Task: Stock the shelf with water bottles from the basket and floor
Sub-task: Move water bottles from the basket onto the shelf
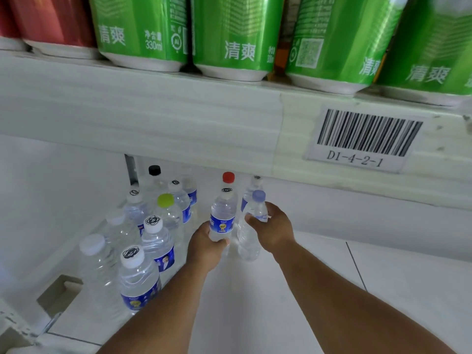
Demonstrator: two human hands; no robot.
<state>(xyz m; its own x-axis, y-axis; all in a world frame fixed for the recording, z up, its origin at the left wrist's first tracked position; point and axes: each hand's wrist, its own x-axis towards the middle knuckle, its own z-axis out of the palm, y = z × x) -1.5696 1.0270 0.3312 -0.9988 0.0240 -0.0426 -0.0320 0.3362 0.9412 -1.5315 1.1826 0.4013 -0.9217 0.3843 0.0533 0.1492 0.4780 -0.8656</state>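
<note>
My left hand (205, 247) grips a clear water bottle with a blue label (222, 215) and a white cap marked with a black scribble, held upright over the lower shelf (250, 290). Beside it my right hand (274, 227) holds a plain clear bottle with a pale blue cap (251, 226), also upright. Behind them stand a red-capped bottle (228, 177) and another scribble-capped bottle (256, 182). To the left, several water bottles stand in rows, among them one with a yellow-green cap (166, 200) and one with a black cap (154, 170). No basket is in view.
An upper shelf edge (153, 116) with a barcode tag reading D1-4-2-1 (362, 139) hangs close overhead. Green cans (235, 34) and red cans (51, 21) stand on it. White shelf surface stretches to the right of my hands. A notch (60, 293) cuts the shelf's left front.
</note>
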